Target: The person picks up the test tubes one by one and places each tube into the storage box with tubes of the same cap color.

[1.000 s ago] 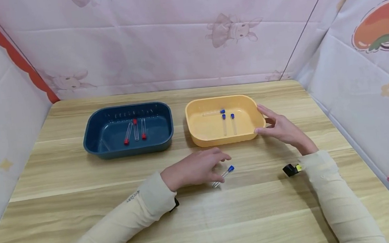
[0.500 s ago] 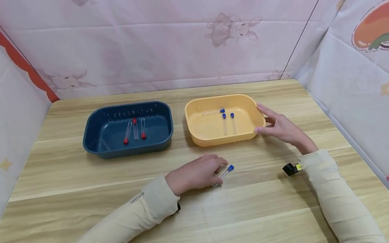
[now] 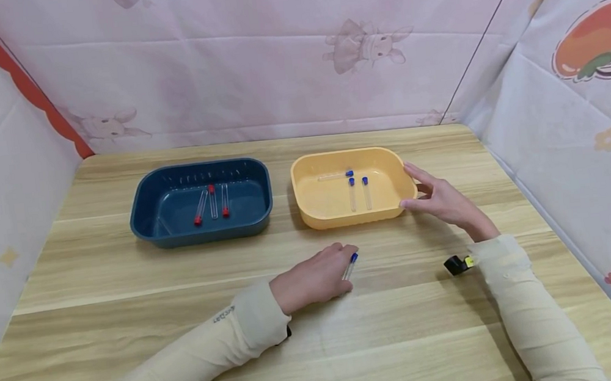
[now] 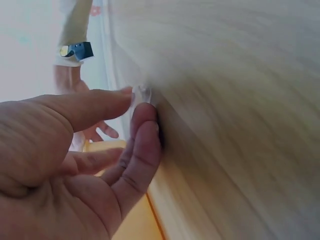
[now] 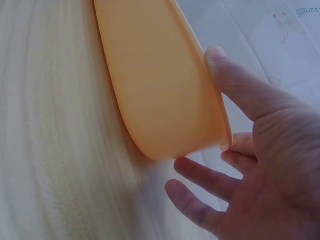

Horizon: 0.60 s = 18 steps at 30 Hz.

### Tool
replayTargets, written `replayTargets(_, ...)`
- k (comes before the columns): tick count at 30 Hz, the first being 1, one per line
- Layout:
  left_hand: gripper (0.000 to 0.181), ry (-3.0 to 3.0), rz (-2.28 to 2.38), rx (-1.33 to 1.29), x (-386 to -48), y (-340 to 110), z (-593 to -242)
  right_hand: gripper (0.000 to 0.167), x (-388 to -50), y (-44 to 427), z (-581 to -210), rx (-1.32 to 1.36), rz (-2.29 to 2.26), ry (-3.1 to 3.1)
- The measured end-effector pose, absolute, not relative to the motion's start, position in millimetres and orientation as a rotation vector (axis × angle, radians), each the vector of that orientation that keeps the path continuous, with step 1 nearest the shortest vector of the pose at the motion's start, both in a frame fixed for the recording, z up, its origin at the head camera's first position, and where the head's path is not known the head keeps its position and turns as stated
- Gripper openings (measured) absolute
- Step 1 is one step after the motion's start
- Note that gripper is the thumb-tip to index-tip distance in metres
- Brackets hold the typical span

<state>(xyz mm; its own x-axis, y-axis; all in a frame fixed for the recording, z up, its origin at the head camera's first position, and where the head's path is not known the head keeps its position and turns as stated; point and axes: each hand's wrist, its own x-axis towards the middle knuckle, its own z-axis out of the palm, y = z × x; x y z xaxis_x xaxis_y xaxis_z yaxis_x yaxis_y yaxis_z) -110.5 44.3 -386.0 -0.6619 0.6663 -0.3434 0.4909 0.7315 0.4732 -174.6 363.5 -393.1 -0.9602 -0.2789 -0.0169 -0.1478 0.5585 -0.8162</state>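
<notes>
My left hand (image 3: 314, 278) pinches a clear test tube (image 3: 350, 267) with a blue cap between thumb and fingers, at the wooden tabletop in front of the trays. In the left wrist view a transparent part of this test tube (image 4: 143, 93) shows at the fingertips; the rest is hidden. My right hand (image 3: 447, 202) holds the right end of the yellow tray (image 3: 352, 220), thumb and a finger on its rim. In the right wrist view, other fingers (image 5: 192, 200) extend loosely below the tray's end. Three blue-capped test tubes (image 3: 368, 195) lie inside the yellow tray.
A dark blue tray (image 3: 205, 237) stands left of the yellow one, with three red-capped test tubes (image 3: 213, 204) in it. Printed cloth walls (image 3: 271, 65) close off the back and sides. A small black camera (image 3: 456, 265) is worn at the right wrist.
The left hand has moved slightly right and its fingers have closed on the blue-capped test tube, which now stands at a steeper angle. The right hand has stayed at the yellow tray.
</notes>
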Motion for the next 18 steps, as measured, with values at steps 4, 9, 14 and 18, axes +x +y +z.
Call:
replayTargets(4,0.06,2.439,0.474,0.811,-109,45,-383,0.089,-175,363,-393,-0.369,-1.37,2.642)
replayTargets(9,0.063,2.432,0.519,0.765,-111,45,-384,0.089,-175,362,-392,-0.367,-1.372,2.64)
replayTargets(14,0.081,2.405,0.488,0.88,-119,38,-384,0.089,-175,362,-391,-0.359,-1.368,2.633)
replayTargets(18,0.093,2.373,0.45,0.995,-127,32,-383,0.09,-175,363,-391,-0.353,-1.356,2.632)
